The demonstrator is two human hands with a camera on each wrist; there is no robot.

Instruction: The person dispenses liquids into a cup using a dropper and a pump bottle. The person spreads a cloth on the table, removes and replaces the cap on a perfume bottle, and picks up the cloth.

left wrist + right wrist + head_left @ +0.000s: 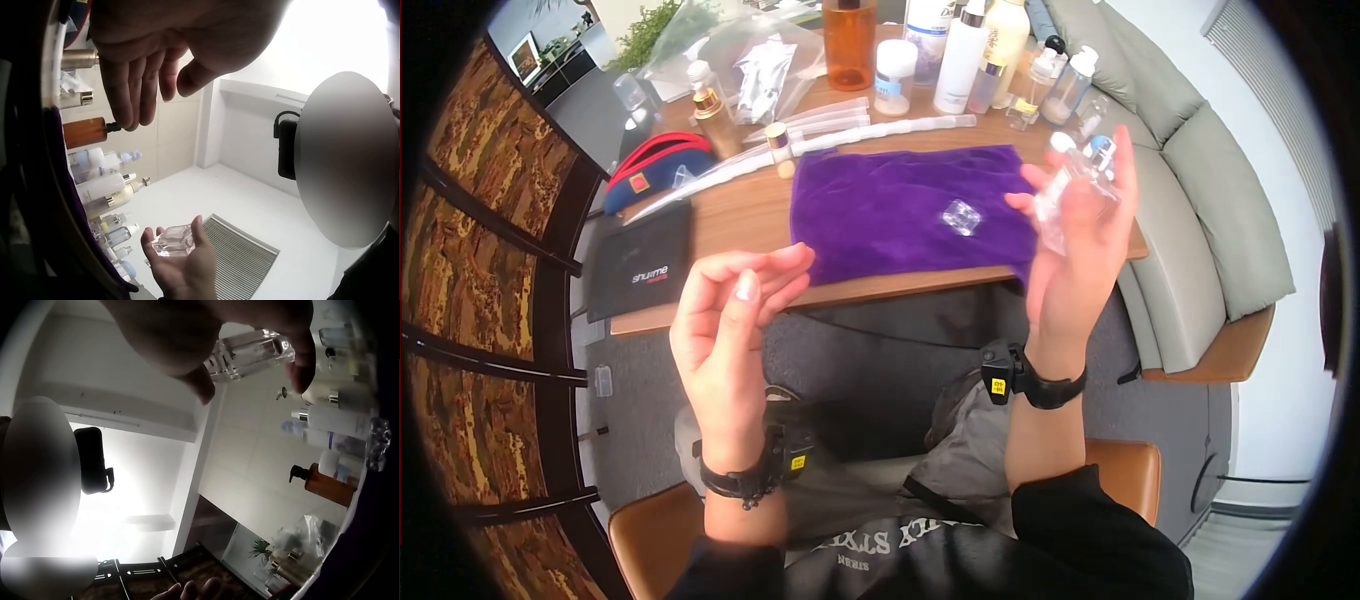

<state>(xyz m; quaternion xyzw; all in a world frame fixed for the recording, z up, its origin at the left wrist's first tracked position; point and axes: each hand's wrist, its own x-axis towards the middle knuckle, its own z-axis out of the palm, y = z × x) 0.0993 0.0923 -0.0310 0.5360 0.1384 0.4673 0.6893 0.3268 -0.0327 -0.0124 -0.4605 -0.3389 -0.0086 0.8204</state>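
My right hand [1075, 300] is raised at the towel's right end and holds a clear, faceted glass bottle [1055, 205] between thumb and fingers. In the left wrist view the same glass bottle [175, 240] looks faintly pink. A small clear faceted piece [961, 217], like a glass stopper, lies on the purple towel [870, 210]. My left hand [725, 320] hovers off the towel's near left corner, fingers loosely bent and nothing in them. Seen in the left wrist view, the left hand's fingers [148, 87] hang relaxed.
Behind the towel stand an orange-brown pump bottle [849, 45], a white-lidded jar [895, 78] and several other bottles. A small gold-capped bottle [779, 148] is by the towel's far left corner. A black pouch [640, 258] and a blue-and-red case [658, 170] lie at the left.
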